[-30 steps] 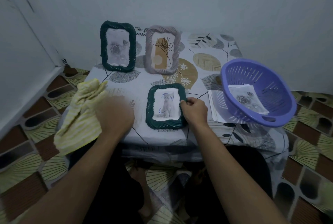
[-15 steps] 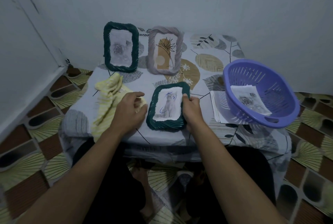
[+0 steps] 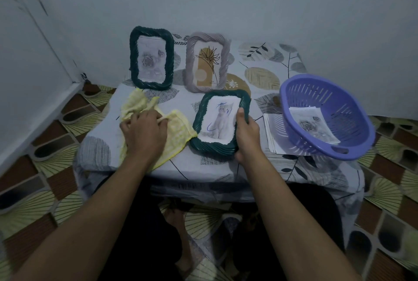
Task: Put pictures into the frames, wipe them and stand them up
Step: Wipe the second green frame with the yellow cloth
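A: Nearest first. Hands?

B: Left hand [image 3: 144,131] lies on the yellow cloth [image 3: 178,132], fingers curled, bunching it against the table [image 3: 203,167]. Right hand [image 3: 247,132] grips the right rim of the cat frame [image 3: 212,146], thumb on the front, fingers round the back.

A: Where does that frame sit?

B: Near the middle of the table, just right of the cloth. Its long axis runs away from the person, top leaning a little right. The far end looks lifted with the near edge down. Not certain.

A: What does the wipe turn on?

B: The glass lies close to the right of the cloth hand. The cloth's right corner touches the frame's left rim or slips under it; I cannot tell which. I judge the left hand crosses over while the right only steadies.

A: Further back?

B: A purple basket [image 3: 339,104] on the right holds one picture [image 3: 313,126] and sits on a stack of papers [image 3: 272,131]. By the wall a green frame [image 3: 133,63] and a grey frame [image 3: 191,66] stand upright, both filled.

A: Hidden?

B: The right fingers, the cat frame's back and the left fingertips in the cloth. The paper count is unreadable.
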A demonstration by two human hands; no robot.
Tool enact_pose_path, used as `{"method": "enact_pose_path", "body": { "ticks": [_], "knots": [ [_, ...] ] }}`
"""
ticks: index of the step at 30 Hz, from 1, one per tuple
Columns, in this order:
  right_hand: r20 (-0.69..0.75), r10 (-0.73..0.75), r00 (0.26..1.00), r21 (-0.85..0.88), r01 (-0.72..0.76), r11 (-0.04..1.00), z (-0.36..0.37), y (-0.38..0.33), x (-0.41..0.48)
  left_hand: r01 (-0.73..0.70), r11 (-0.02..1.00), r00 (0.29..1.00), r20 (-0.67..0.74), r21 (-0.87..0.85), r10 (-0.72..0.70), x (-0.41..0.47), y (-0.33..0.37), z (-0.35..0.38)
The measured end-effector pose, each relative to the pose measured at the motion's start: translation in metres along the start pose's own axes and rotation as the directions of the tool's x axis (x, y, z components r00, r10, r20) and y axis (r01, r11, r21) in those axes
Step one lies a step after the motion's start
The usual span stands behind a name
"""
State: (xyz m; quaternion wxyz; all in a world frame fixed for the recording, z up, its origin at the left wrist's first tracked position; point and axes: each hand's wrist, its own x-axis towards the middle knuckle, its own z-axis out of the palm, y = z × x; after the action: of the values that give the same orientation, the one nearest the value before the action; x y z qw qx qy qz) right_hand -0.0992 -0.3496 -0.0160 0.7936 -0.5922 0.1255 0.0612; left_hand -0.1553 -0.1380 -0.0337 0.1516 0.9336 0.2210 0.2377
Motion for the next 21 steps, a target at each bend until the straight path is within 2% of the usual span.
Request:
{"method": "enact_pose_path", "body": {
  "ticks": [4, 6, 9, 11, 14, 17, 19, 21],
  "knots": [
    [0.037, -0.036, 0.999, 0.112, 0.032, 0.993, -0.001, -0.01, -0.004, 0.017, 0.998, 0.989, -0.147, -0.067, -0.027, 0.007, 0.017, -0.013],
    [0.077, -0.043, 0.996, 0.166, 0.03, 0.986, 0.0, -0.017, -0.009, 0.003, 0.984, 0.983, -0.182, -0.177, -0.036, 0.008, 0.027, -0.021],
    [0.156, -0.06, 0.986, 0.21, 0.026, 0.977, 0.005, -0.024, -0.018, -0.099, 0.921, 0.981, -0.193, -0.376, 0.027, 0.003, 0.046, -0.028],
    [0.198, -0.058, 0.979, 0.228, 0.012, 0.974, 0.009, -0.025, -0.024, -0.221, 0.868, 0.97, -0.196, -0.444, 0.147, -0.005, 0.061, -0.031],
    [0.233, -0.063, 0.971, 0.235, 0.007, 0.972, 0.015, -0.027, -0.031, -0.428, 0.752, 0.897, -0.136, -0.501, 0.42, -0.018, 0.079, -0.028],
    [0.257, -0.077, 0.963, 0.255, 0.009, 0.967, 0.016, -0.033, -0.034, -0.508, 0.652, 0.794, -0.014, -0.563, 0.607, -0.028, 0.082, -0.021],
    [0.258, -0.069, 0.964, 0.253, 0.001, 0.968, 0.014, -0.037, -0.034, -0.527, 0.686, 0.771, 0.059, -0.501, 0.635, -0.031, 0.079, -0.017],
    [0.271, -0.059, 0.961, 0.225, -0.004, 0.974, 0.014, -0.039, -0.037, -0.527, 0.77, 0.787, 0.135, -0.359, 0.602, -0.029, 0.074, -0.015]
  ]
}}
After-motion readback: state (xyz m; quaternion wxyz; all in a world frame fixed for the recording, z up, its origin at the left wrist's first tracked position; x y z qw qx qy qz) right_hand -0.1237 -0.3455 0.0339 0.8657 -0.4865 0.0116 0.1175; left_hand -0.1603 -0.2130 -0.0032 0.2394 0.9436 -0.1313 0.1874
